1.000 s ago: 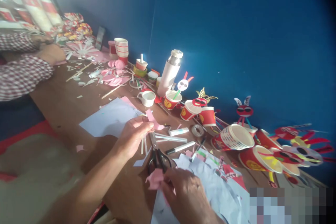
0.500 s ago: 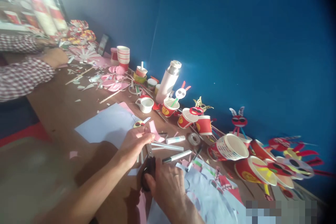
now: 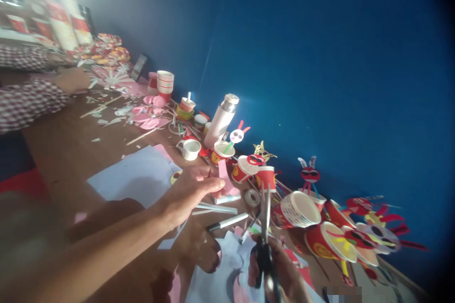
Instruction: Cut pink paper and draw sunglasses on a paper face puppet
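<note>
Pinching the pink paper (image 3: pixel 223 174) between thumb and fingertips, my left hand (image 3: pixel 190 191) was the nearer one to it, above the worktop (image 3: pixel 67 151). Its long axis ran roughly from 11 o'clock to 5. My right hand (image 3: pixel 288 267) gripped the scissors (image 3: pixel 265 248) by the handles, blades pointing to 12 o'clock, narrowly parted if at all. From those blades the paper lay towards 9 o'clock, not touching, with tape (image 3: pixel 246 198) showing between.
</note>
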A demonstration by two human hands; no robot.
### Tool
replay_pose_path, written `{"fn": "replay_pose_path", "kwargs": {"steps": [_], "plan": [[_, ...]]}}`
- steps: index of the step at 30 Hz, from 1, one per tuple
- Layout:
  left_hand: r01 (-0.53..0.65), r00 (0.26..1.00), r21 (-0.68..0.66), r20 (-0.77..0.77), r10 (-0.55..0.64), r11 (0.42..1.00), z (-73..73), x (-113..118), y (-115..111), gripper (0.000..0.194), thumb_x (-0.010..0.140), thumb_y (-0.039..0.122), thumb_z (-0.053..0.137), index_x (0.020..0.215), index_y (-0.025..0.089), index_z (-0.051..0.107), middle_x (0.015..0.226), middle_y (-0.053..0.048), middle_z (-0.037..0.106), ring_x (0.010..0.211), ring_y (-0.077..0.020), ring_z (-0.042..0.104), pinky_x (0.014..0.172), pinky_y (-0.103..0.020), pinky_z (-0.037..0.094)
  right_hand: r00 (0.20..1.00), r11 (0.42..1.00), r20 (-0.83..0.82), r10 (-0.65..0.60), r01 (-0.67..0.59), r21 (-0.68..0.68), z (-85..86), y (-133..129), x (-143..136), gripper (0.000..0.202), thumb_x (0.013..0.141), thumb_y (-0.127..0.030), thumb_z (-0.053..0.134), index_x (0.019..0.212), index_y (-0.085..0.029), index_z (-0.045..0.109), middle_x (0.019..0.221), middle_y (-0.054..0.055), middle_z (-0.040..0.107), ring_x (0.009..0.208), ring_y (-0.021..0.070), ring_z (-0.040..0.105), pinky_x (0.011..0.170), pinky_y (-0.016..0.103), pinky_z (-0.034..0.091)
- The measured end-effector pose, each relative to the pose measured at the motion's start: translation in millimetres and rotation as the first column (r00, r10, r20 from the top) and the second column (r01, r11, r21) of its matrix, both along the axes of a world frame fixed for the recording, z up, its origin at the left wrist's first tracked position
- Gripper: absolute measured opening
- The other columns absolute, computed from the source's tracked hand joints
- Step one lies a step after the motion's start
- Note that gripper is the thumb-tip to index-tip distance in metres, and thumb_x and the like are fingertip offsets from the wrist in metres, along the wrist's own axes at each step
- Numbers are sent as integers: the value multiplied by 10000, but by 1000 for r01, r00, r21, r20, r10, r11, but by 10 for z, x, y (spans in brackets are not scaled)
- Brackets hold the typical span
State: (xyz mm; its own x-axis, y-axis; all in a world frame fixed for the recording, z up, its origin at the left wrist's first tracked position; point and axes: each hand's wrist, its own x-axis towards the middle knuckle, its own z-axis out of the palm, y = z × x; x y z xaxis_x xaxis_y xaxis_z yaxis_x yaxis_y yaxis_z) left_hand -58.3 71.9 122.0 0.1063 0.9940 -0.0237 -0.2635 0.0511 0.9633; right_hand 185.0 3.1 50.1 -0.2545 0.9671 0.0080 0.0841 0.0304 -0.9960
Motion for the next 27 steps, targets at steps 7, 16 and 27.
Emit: {"fn": "replay_pose_path", "kwargs": {"steps": [7, 16, 27], "plan": [[105, 993, 56, -56, -101, 993, 344, 438, 270, 136, 708, 272, 609, 672, 151, 660, 666, -32, 672, 608, -131, 565, 625, -268, 430, 947, 926, 285, -148, 31, 377, 173, 26, 153, 651, 863, -679, 362, 1351, -263, 476, 1086, 141, 672, 979, 320, 655, 806, 409, 536], [80, 997, 41, -23, -79, 996, 284, 834, 286, 113, 692, 229, 592, 632, 170, 667, 600, -23, 659, 592, -136, 581, 608, -251, 451, 961, 902, 226, -158, 48, 429, 170, 76, 139, 613, 849, -674, 438, 1377, -368, 389, 1060, 44, 682, 965, 255, 656, 888, 342, 497], [190, 982, -9, -17, -190, 982, 106, 905, 275, 125, 723, 269, 607, 675, 170, 666, 656, -13, 650, 640, -129, 577, 619, -242, 442, 951, 965, 284, -120, 45, 257, 399, 124, 160, 742, 741, -789, 463, 1277, -279, 518, 837, 26, 647, 728, 196, 610, 668, 261, 516]]}}
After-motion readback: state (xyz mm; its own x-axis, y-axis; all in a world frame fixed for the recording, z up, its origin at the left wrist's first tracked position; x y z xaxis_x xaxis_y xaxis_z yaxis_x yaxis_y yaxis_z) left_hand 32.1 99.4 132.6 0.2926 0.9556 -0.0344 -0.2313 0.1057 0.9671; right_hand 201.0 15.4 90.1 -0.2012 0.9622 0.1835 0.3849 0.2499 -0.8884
